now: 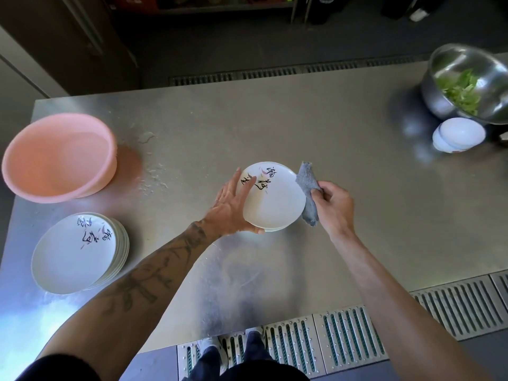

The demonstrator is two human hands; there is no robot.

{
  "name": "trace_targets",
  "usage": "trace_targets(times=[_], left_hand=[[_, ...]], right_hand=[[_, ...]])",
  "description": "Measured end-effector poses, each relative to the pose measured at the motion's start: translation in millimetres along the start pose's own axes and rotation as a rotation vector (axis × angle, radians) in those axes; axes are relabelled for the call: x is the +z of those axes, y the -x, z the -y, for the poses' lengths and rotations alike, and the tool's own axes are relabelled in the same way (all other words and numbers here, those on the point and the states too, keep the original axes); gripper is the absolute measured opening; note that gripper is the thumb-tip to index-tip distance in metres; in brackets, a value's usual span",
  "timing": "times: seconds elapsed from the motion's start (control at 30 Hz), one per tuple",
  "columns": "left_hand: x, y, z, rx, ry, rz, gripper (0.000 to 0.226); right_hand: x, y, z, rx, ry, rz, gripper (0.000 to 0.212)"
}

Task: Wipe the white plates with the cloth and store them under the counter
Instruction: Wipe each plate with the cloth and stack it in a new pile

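At near left on the counter (302,127), a stack (77,254) of plates sits well apart from both hands; whether it is wiped, I cannot tell. Mid-counter, the left hand (229,207) pinches a plate (275,199), thumb under the rim and fingers flat on its face. The right hand (334,204) clenches the cloth (308,188) against the plate's right rim. Farther off are a basin (57,163), a steel bowl (467,78) and white bowls (457,134). Judgement: wiping is under way and storing is still to do.

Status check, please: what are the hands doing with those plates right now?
Left hand holds white plates, tilted. Right hand grips grey cloth at their rim. Pink basin, plate stack off left, out of the way.
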State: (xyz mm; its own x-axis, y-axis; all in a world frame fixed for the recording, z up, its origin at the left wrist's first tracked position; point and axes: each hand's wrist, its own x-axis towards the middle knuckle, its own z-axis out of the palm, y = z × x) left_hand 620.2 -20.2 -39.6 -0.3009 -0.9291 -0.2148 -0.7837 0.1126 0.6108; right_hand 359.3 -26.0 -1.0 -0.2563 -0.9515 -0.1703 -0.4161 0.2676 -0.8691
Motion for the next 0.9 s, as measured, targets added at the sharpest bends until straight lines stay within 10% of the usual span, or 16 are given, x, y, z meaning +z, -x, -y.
trace_targets(times=[0.5, 0.7, 0.9], left_hand=[[-6, 33, 2, -0.123, 0.077, -0.019, 0.132], [-46, 131, 76, -0.216, -0.049, -0.445, 0.065], [-105, 250, 188, -0.732, -0.262, -0.562, 0.048]], right_hand=[[0, 19, 20, -0.13, 0.004, -0.011, 0.018], [41, 53, 56, -0.187, -0.053, 0.097, 0.023], [103, 97, 66, -0.269, 0.013, 0.234, 0.021]])
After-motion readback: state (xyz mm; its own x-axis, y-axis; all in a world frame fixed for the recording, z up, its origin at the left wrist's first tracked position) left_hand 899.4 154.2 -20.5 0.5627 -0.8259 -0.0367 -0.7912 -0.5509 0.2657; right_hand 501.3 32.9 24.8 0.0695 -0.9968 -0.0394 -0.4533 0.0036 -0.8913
